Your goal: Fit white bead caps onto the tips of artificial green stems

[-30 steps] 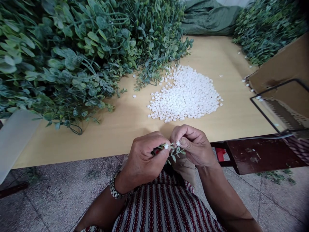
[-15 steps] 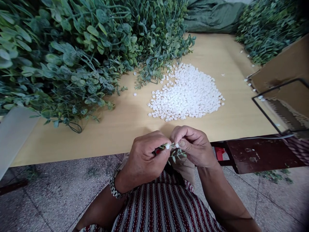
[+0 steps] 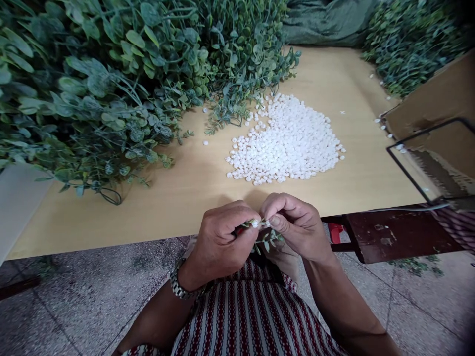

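My left hand, a watch on its wrist, is closed on a small artificial green sprig just past the table's front edge. One white ribbed bead shows at the tips of its thumb and forefinger. My right hand pinches a second white bead between thumb and forefinger, against the sprig's stem. The two sets of fingertips are nearly touching. Leaves of the sprig hang below the hands. The rest of its stem is hidden by the left fingers.
A heap of white beads lies on the table beyond my hands. Bushy artificial greenery covers the left side; more foliage stands at the far right. A torn cardboard box and a black wire frame are at the right edge.
My right fingers and their bead have shifted slightly left, closer to the left hand's bead. The whole view has moved a little.
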Motion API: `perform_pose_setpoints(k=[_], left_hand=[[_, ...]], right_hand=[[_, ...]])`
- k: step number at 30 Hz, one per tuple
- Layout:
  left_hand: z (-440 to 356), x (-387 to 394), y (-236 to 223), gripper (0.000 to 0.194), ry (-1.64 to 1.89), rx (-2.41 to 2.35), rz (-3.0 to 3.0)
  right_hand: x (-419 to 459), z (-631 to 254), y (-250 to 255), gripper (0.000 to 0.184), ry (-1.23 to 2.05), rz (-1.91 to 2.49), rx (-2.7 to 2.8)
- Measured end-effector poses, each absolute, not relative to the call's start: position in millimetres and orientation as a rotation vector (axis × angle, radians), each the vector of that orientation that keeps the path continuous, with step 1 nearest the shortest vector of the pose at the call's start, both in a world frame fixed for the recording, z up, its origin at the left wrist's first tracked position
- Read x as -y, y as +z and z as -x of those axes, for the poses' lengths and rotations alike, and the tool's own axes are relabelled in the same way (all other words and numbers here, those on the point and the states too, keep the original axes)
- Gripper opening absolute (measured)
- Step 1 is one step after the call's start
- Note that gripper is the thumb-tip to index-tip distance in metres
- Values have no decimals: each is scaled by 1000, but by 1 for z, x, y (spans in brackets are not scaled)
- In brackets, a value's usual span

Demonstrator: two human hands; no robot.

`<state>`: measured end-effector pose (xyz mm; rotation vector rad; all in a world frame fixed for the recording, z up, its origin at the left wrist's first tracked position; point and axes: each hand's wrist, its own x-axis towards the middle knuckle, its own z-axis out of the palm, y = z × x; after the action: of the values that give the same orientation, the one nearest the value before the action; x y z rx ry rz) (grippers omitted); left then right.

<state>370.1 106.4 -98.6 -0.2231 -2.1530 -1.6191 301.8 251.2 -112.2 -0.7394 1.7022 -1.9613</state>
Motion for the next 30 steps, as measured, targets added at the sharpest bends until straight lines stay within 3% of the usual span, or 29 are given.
perform_pose_setpoints(k=[15, 20, 25, 30], left_hand=[[-369, -105, -106, 17, -1678, 2122, 125], [-372, -103, -103, 9, -1816, 2071, -47], [-374, -109, -104, 5, -1876, 2000, -147], [-375, -113, -107, 3, -2009, 1944, -65]], right_hand=[[-247, -309, -118, 3, -1928, 902, -1934], [-260, -310, -112, 14, -2057, 805, -2031], [-269, -311, -106, 17, -1873, 801, -1915], [-266, -312, -107, 6, -1826, 832, -1973]])
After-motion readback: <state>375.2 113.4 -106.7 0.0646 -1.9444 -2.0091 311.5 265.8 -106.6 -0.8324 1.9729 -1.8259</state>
